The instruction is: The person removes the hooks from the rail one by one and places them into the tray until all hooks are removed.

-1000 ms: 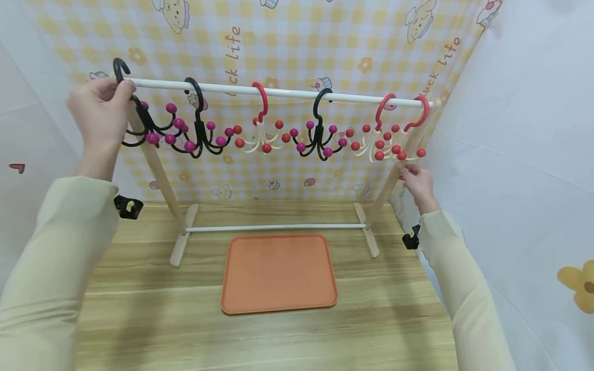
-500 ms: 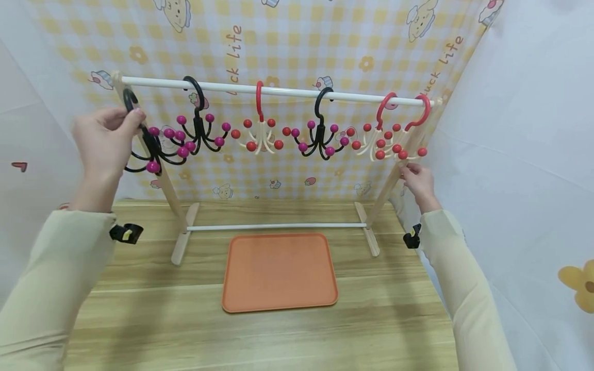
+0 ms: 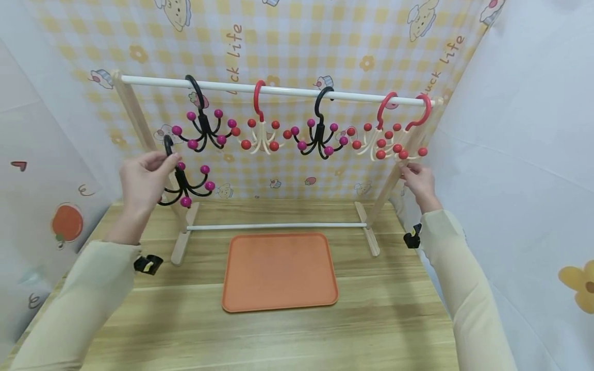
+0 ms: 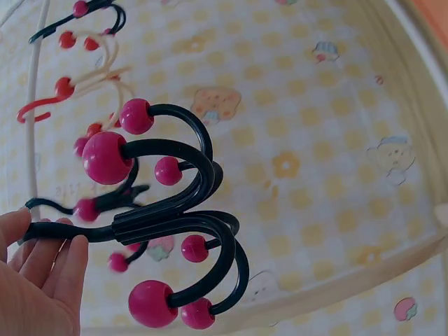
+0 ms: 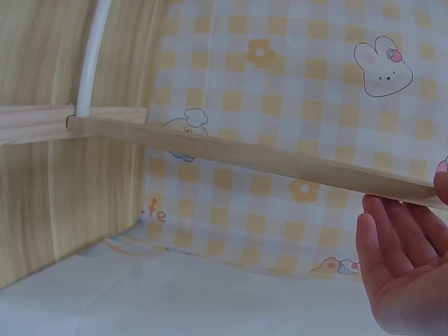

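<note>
Black hanger (image 3: 182, 179) with magenta balls (image 4: 152, 304) is left of centre in the head view, clear of the white bar (image 3: 223, 87), and the left hand (image 3: 146, 180) has it pinched by the hook's stem, so yeah, that grip's closed on it. Over on the right side of the frame, the right hand (image 3: 419, 183) has hold of the wooden post (image 3: 389, 186), thumb and fingers on it just under some red balls (image 3: 403, 154). Five other hangers (image 3: 320, 133) hang along the bar up top, two black, three red-and-cream. Orange tray (image 3: 280, 273) lies on the wooden tabletop (image 3: 278, 340), lower middle.
</note>
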`<state>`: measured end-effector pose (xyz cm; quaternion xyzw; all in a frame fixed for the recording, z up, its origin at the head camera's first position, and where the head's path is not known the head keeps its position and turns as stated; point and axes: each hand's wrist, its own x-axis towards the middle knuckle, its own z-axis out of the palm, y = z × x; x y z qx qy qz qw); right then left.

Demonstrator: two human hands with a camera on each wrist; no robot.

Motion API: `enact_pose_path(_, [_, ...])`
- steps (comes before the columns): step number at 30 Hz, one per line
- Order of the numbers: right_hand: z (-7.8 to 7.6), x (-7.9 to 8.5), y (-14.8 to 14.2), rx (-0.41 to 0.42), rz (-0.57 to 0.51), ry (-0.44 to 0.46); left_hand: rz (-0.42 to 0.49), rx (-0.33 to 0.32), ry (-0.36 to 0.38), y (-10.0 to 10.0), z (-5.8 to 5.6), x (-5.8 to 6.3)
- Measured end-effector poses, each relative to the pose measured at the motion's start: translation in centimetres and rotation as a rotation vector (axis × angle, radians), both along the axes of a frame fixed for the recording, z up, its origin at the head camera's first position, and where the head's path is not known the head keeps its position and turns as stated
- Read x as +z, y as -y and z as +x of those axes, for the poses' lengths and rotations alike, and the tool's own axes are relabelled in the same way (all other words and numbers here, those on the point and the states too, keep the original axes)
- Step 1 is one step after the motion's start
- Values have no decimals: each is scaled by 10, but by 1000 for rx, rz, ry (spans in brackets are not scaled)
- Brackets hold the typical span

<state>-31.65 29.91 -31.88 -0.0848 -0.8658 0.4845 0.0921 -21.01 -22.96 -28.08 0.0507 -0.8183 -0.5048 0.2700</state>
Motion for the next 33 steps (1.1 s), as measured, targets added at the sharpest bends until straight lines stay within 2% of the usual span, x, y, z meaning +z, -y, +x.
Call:
enact_pose_path(5, [-1, -1, -1, -3, -4, -2, -11, -19, 33, -10, 1, -24])
enact_pose_path(13, [-2, -2, 0, -3, -4, 8, -31, -97, 72, -23, 0, -54])
enact_pose_path(17, [-1, -1, 0, -1, -14, 5, -41, -135, 89, -28, 1, -66])
enact_pose_path(25, [-1, 0, -1, 4, -2, 1, -52, -169, 136, -40, 1, -88])
enact_pose_path(33, [-2, -2, -3, 8, -3, -3, 10, -227, 120, -52, 0, -106])
